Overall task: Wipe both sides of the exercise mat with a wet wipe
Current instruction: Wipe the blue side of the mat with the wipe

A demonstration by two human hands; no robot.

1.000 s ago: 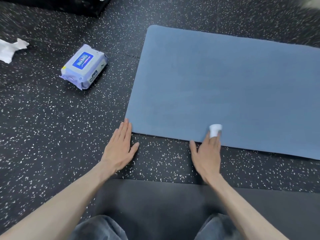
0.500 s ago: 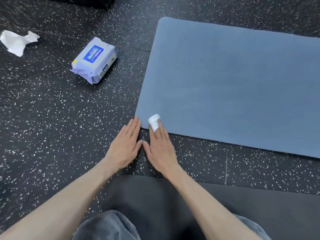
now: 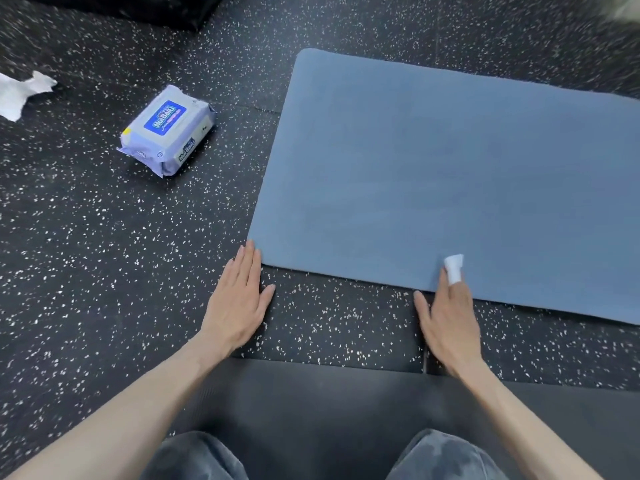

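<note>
Kneeling at the near long edge, you had the blue exercise mat (image 3: pixel 433 174) spread flat on the speckled black floor (image 3: pixel 86 254), one face up, with a dark mat (image 3: pixel 311 403) under your knees. Your left hand (image 3: pixel 239 299) lay flat and open on the floor, its fingertips touching the mat's near left corner and holding nothing. Your right hand (image 3: pixel 448 320) reached over the near edge with fingers extended, pressing a small folded wet wipe (image 3: pixel 453 268) onto the mat; whether any finger curled round the wipe I could not tell. The step in hand looked like wiping along the near edge of the upper face. The next move called for even pressure along that strip, and later turning the mat over. The wipes pack (image 3: pixel 166 129) and a crumpled used wipe (image 3: pixel 20 93) lay well apart to the left.
</note>
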